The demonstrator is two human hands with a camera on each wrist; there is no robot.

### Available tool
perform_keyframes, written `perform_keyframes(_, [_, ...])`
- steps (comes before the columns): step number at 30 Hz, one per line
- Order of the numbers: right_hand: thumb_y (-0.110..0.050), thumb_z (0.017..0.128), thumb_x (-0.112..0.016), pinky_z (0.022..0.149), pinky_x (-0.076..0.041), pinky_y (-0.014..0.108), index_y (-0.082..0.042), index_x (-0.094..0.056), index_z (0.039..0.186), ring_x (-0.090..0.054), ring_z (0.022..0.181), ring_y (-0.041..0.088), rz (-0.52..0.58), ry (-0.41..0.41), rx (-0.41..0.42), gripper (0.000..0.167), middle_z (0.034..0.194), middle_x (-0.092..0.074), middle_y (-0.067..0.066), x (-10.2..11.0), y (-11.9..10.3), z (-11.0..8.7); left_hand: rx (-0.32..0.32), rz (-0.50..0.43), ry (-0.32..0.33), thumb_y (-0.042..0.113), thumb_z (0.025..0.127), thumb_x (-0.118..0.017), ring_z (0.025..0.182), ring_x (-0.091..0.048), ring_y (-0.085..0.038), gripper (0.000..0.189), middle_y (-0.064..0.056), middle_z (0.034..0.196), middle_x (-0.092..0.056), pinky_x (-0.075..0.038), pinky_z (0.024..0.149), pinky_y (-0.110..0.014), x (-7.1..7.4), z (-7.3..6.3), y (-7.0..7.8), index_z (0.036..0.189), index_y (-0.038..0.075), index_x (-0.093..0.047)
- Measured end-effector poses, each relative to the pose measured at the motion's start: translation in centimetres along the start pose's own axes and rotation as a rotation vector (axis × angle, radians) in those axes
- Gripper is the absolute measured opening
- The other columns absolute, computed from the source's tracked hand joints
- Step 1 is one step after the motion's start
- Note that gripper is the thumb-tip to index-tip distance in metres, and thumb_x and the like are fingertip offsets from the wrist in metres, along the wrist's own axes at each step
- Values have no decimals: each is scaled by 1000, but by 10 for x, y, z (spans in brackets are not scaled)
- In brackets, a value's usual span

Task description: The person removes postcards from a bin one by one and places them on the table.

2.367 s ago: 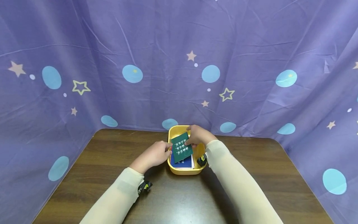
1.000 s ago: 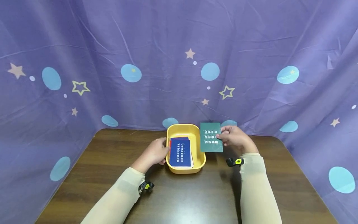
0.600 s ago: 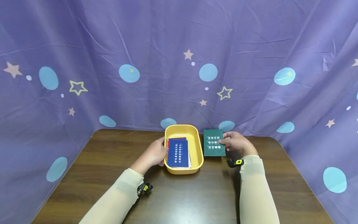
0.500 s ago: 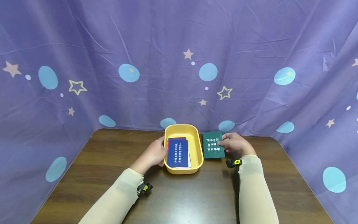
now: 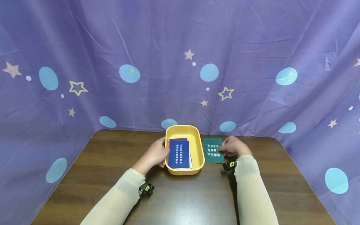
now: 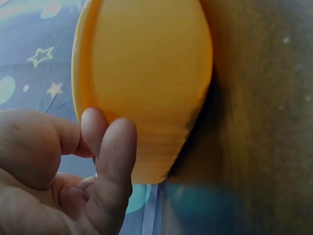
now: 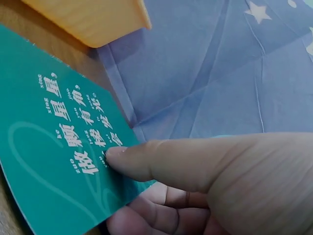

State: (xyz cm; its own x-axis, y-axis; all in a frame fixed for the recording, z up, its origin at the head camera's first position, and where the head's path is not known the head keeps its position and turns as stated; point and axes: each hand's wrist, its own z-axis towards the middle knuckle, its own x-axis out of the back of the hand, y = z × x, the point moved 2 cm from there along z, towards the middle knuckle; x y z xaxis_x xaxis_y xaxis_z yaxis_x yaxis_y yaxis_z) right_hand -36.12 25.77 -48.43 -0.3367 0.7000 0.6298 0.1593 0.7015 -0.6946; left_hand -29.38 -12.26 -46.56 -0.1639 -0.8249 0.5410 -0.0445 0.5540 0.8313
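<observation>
A green card (image 5: pixel 213 150) with white Chinese lettering lies low over the table, just right of the yellow plastic basket (image 5: pixel 201 162). My right hand (image 5: pixel 234 146) pinches its right edge, thumb on the printed face and fingers beneath, as the right wrist view also shows. Inside the basket is a small pile of cards, a blue card (image 5: pixel 179 154) with white lettering on top; red and white edges peek out under it. My left hand (image 5: pixel 155 153) grips the basket's left rim. In the left wrist view its fingertips (image 6: pixel 117 147) meet at the basket wall.
The basket stands near the back edge of the brown wooden table (image 5: pixel 180 200). Directly behind hangs a purple curtain (image 5: pixel 168 93) with stars and blue dots, which also closes in both sides. Small cameras are strapped to both wrists.
The green card has left the basket in my right hand, gone right, then sunk toward the table and slightly nearer. My left hand has taken hold of the basket's rim.
</observation>
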Motion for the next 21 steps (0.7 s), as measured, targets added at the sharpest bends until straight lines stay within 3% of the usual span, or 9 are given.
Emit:
perform_keyframes(5, [-19, 97, -89, 69, -66, 32, -9, -63, 86, -71, 74, 18, 3, 8, -16, 29, 81, -72, 6, 0, -3, -1, 30, -45, 43, 21, 114, -58, 44, -59, -16, 58, -18, 78, -69, -61, 43, -35, 6, 11, -3, 165, -2, -46])
perform_keyframes(9, [-19, 96, -89, 69, -68, 33, -8, -66, 86, -71, 72, 18, 3, 11, -32, 28, 78, -72, 7, -2, -5, -1, 59, -50, 73, 24, 114, -57, 46, -59, -16, 59, -17, 83, -68, -61, 44, -34, 7, 16, -5, 166, -1, -43])
perform_keyframes(16, [-19, 96, -89, 71, -70, 35, -6, -67, 88, -72, 74, 18, 14, 22, -55, 27, 81, -72, 7, -4, -7, 0, 68, -34, 110, 29, 117, -56, 46, -56, -18, 53, -21, 94, -68, -55, 40, -31, -4, 11, -5, 160, 2, -43])
perform_keyframes(21, [-17, 95, -90, 69, -70, 33, -7, -64, 86, -70, 70, 16, 38, 18, -69, 29, 78, -69, 5, -6, -6, 1, 29, 34, 147, 29, 118, -53, 43, -54, -21, 45, -24, 96, -69, -49, 38, -31, -10, 8, -5, 152, 1, -43])
